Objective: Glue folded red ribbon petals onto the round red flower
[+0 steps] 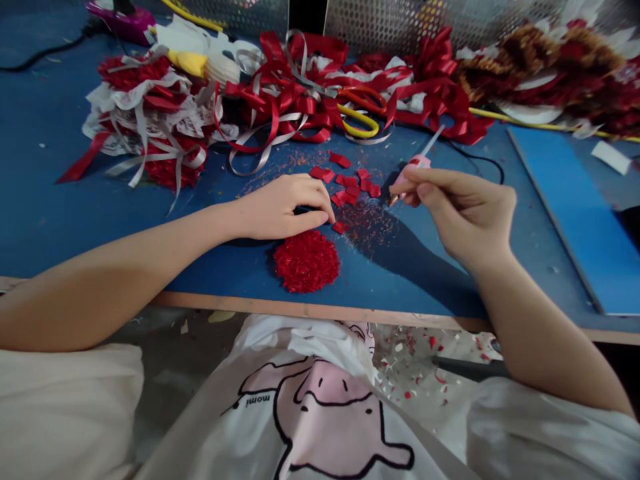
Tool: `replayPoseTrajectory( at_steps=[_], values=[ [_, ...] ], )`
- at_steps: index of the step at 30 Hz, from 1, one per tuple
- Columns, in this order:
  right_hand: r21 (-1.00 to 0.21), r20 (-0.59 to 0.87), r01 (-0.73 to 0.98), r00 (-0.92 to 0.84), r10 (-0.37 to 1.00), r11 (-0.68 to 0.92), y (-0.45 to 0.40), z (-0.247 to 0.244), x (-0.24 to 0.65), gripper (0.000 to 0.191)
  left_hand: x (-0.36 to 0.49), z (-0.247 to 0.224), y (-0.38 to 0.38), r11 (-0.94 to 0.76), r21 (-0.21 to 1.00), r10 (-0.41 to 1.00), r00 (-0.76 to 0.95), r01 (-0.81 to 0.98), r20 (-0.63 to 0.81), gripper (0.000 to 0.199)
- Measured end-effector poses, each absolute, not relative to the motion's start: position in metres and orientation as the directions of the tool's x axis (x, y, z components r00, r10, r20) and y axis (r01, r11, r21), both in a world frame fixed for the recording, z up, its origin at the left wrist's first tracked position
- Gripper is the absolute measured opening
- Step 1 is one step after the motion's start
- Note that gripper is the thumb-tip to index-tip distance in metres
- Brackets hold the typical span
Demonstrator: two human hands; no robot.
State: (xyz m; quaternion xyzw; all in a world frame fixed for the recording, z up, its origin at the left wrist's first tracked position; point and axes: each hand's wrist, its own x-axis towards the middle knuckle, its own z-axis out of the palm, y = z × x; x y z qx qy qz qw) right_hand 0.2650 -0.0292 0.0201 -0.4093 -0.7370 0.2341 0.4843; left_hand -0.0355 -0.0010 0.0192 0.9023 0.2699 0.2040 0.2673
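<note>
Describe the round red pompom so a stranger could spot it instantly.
On the blue table, find the front edge. Just inside it, on the near side of the left hand, sits the pompom. Unlike the flat red scraps beyond, it's one round, shaggy mound.

Moderately dim light falls from above the desk (45, 220), leaving its far left corner murky. The right hand (467, 210) and forearm cast a broad, dark shadow running to the near edge; a smaller one lies beneath the left hand (280, 207). Red satin ribbons (445, 100) along the far edge carry soft highlights. Fine detail is smeary, especially in the bundle (545, 57) at the far right corner, and wide-angle distortion stretches both forearms outward.
</note>
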Motion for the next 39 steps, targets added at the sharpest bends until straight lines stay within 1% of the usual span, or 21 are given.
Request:
replayPoseTrajectory(
  at_steps=[2,4,8,10,14,16,18,20,21,23,25,31,36,39],
  values=[
    [-0.814,0.473,0.301,-0.154,0.868,0.497,-0.029,0.02,0.265,0.016,-0.035,0.02,-0.001,-0.71,0.593,0.596,0.772,0.379,0.22,0.029],
    [-0.848,0.457,0.239,-0.125,0.881,0.474,-0.028,0.02,0.266,0.01,-0.035,0.02,-0.001,-0.71,0.593,0.595,0.773,0.379,0.219,0.028],
    [-0.879,0.438,0.152,-0.12,0.891,0.453,-0.028,0.021,0.267,0.014,-0.035,0.019,-0.001,-0.715,0.592,0.591,0.774,0.371,0.228,0.028],
    [-0.889,0.421,0.142,-0.121,0.899,0.435,-0.028,0.022,0.266,0.015,-0.035,0.019,0.0,-0.721,0.59,0.585,0.776,0.363,0.237,0.028],
    [-0.88,0.424,0.194,-0.092,0.901,0.434,-0.029,0.023,0.264,0.013,-0.036,0.018,0.0,-0.721,0.591,0.586,0.775,0.363,0.238,0.028],
    [-0.854,0.448,0.248,-0.092,0.889,0.457,-0.03,0.025,0.266,0.014,-0.036,0.018,0.0,-0.72,0.591,0.586,0.775,0.364,0.237,0.028],
    [-0.795,0.46,0.36,-0.167,0.872,0.488,-0.03,0.03,0.272,0.014,-0.036,0.018,0.0,-0.718,0.592,0.589,0.773,0.367,0.234,0.028],
    [-0.674,0.458,0.467,-0.343,0.82,0.572,-0.028,0.037,0.282,0.011,-0.036,0.018,-0.001,-0.712,0.594,0.596,0.77,0.375,0.229,0.028],
    [-0.594,0.455,0.488,-0.453,0.767,0.64,-0.026,0.04,0.288,0.011,-0.035,0.018,-0.001,-0.71,0.595,0.599,0.768,0.377,0.227,0.028],
    [-0.45,0.441,0.471,-0.622,0.647,0.759,-0.021,0.046,0.3,0.015,-0.035,0.018,-0.001,-0.708,0.598,0.601,0.766,0.377,0.228,0.028],
    [-0.383,0.415,0.442,-0.702,0.579,0.811,-0.016,0.049,0.31,0.017,-0.035,0.018,0.0,-0.707,0.599,0.601,0.766,0.375,0.23,0.028],
    [-0.402,0.349,0.431,-0.744,0.57,0.808,-0.006,0.047,0.324,0.007,-0.036,0.018,0.0,-0.716,0.589,0.593,0.772,0.375,0.228,0.028],
    [-0.349,0.283,0.564,-0.698,0.658,0.749,-0.004,0.045,0.33,0.023,-0.036,0.019,0.0,-0.707,0.586,0.604,0.769,0.396,0.21,0.029],
    [-0.373,0.32,0.617,-0.615,0.72,0.693,-0.008,0.038,0.329,0.03,-0.036,0.019,0.0,-0.702,0.589,0.609,0.766,0.402,0.203,0.029]
  ],
)
